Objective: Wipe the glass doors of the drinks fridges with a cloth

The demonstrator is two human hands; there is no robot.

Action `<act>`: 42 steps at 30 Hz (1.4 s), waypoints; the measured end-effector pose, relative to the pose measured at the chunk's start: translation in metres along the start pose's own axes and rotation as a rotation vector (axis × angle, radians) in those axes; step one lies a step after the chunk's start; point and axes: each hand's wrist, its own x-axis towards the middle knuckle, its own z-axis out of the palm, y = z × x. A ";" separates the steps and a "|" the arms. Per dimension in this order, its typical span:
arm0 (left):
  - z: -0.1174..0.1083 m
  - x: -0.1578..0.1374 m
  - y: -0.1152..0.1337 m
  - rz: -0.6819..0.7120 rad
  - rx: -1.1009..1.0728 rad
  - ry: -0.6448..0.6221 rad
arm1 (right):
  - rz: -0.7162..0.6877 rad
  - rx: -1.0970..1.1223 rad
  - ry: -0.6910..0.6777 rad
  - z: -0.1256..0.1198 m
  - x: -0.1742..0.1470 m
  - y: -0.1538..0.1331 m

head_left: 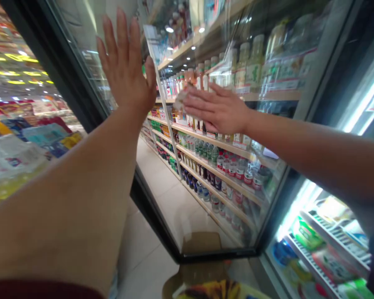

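A glass door (154, 220) with a black frame stands swung open in front of me. My left hand (126, 70) is spread flat against the upper left of the pane, fingers apart and holding nothing. Near the middle of the glass, my right hand (220, 109) lies with its fingers stretched out over a pale, crumpled cloth (181, 99). Most of the cloth is hidden under the fingers, and its edge shows past the fingertips. Bottles on shelves (233, 145) show in the glass; whether seen through it or reflected, I cannot tell.
Inside the lit cooler at right, packaged goods (308, 232) sit on wire racks. A cardboard box (174, 284) with a colourful package in it is at the bottom, close to the door's lower edge. Stacked packs (15, 158) stand at left. Pale floor tiles (143, 257) lie below.
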 end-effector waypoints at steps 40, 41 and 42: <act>0.017 0.010 -0.016 -0.029 0.118 -0.053 | 0.838 -0.127 0.338 -0.075 0.086 0.080; 0.013 0.009 -0.012 -0.034 0.114 -0.066 | 0.856 -0.124 0.345 -0.073 0.087 0.077; 0.009 0.008 -0.009 -0.037 0.105 -0.073 | 0.840 -0.124 0.332 -0.069 0.087 0.071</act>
